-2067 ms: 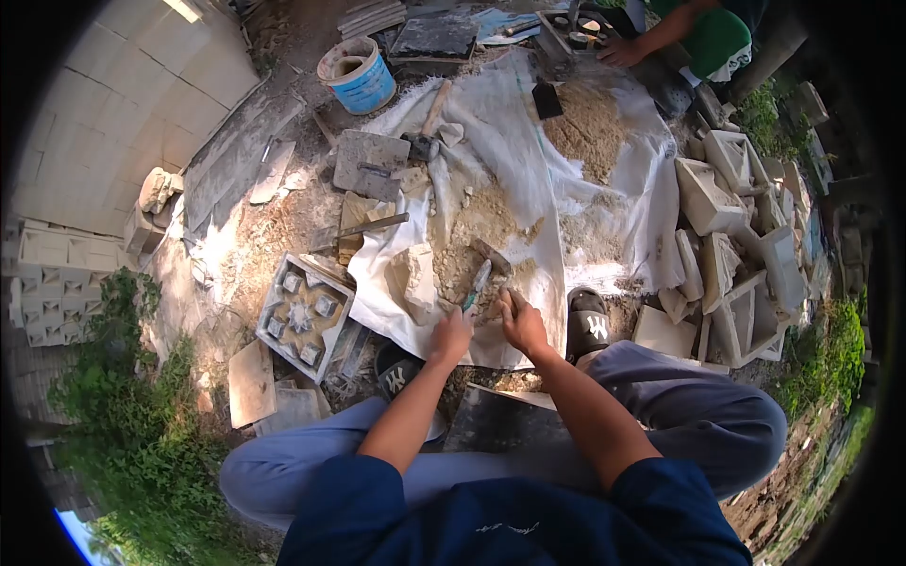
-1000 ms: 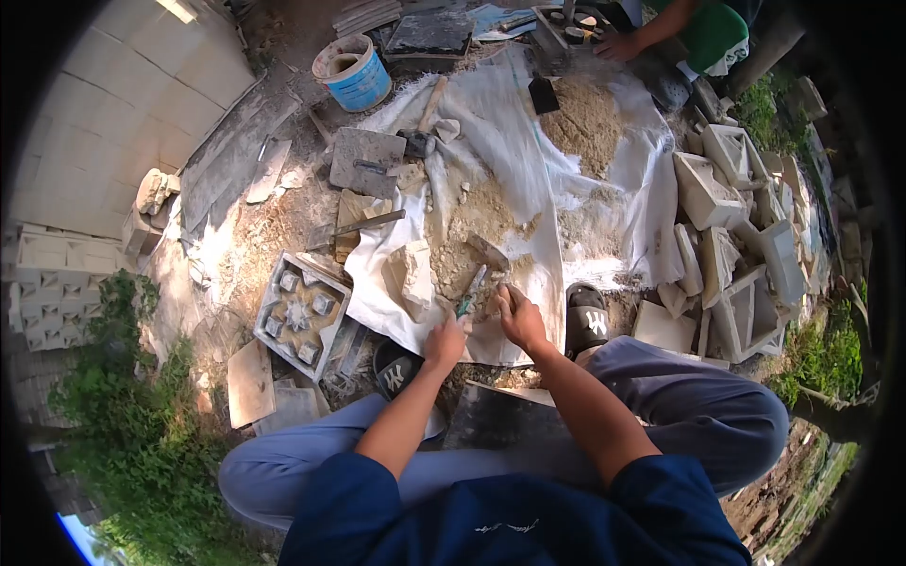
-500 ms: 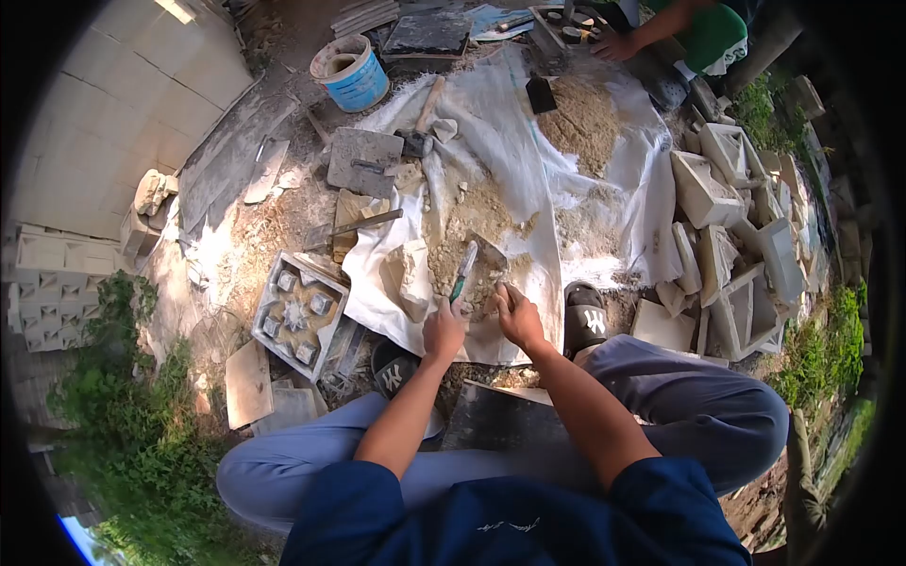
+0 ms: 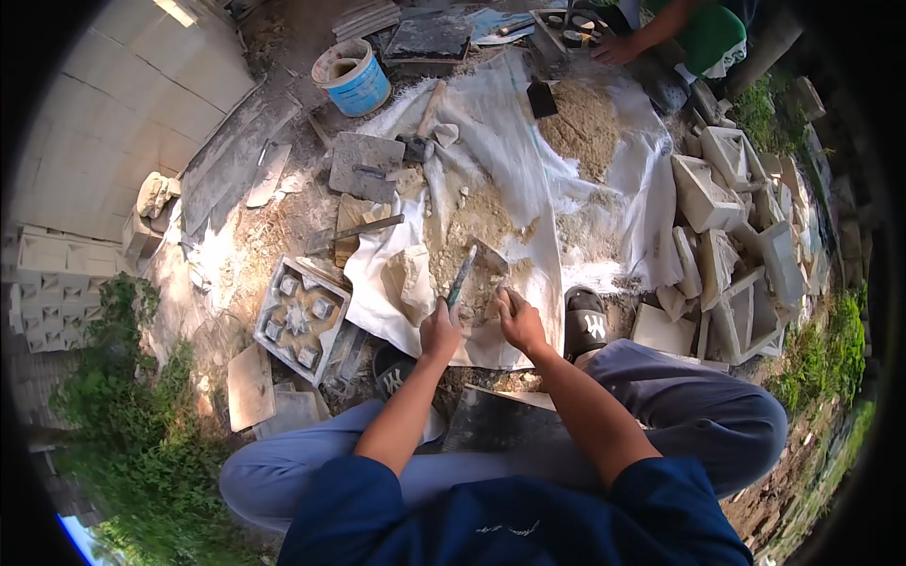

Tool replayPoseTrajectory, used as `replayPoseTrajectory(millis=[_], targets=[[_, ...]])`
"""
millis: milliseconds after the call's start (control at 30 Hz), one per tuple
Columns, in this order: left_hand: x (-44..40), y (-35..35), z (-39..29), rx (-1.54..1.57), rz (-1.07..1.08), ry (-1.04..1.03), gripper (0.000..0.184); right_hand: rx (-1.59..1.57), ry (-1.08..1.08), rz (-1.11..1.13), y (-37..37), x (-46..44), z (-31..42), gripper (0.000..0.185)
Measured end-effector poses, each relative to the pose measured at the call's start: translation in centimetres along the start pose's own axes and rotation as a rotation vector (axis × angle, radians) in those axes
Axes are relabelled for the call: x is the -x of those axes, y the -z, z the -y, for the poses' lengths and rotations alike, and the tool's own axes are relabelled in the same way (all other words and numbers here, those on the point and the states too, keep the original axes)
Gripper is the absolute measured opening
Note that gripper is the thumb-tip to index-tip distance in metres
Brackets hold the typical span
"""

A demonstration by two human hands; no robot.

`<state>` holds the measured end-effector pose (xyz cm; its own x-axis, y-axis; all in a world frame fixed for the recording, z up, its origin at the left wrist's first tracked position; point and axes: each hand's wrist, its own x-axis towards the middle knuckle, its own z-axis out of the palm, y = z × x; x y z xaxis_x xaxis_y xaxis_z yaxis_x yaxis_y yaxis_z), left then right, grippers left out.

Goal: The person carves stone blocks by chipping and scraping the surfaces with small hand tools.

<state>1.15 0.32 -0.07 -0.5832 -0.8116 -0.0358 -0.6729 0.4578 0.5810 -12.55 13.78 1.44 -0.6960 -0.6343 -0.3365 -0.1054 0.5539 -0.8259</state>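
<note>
A: Hands?
B: Left hand (image 4: 441,331) was closed round a green-handled tool (image 4: 457,287), right hand (image 4: 522,322) round a second tool (image 4: 491,253) with a dark, flat-looking head; exact type unclear. Both hands were just inside the white sheet's (image 4: 510,354) near edge, a narrow gap between them. Tool heads were close together over pale, crumbly rubble (image 4: 455,255).
A: Room?
B: Tight on the left: a rough, whitish stone chunk (image 4: 409,283) was just beside the green-handled tool. Looser on the right, a strip of cloth out to the sheet's right edge.
A: Outside the edges?
B: Off the left edge, a square mould-like block (image 4: 302,321), star relief, raised corners. Well right, angular hollow blocks (image 4: 746,311), stacked unevenly.
A: Far end?
B: Wood-handled hammer (image 4: 432,111) on the sheet, flat square plate (image 4: 366,166) off its left edge. Beyond: grainy sand heap (image 4: 580,127), blue-and-white plastic bucket (image 4: 357,87), co-worker's hand (image 4: 615,49).
</note>
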Motion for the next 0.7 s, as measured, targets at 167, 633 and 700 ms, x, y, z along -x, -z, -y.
replayPoseTrajectory(millis=[167, 633, 700], targets=[[-0.4, 1.3, -1.9, -0.208, 0.201, 0.155, 0.03, 0.011, -0.021, 0.016, 0.6, -0.5, 0.8, 0.045], [-0.6, 0.8, -1.7, -0.101, -0.009, -0.038, 0.03, 0.022, -0.051, 0.009, 0.1, -0.2, -0.2, 0.048], [0.7, 0.0, 0.2, -0.152, 0.052, -0.003, 0.031, 0.008, -0.063, 0.02, 0.2, 0.2, 0.3, 0.048]])
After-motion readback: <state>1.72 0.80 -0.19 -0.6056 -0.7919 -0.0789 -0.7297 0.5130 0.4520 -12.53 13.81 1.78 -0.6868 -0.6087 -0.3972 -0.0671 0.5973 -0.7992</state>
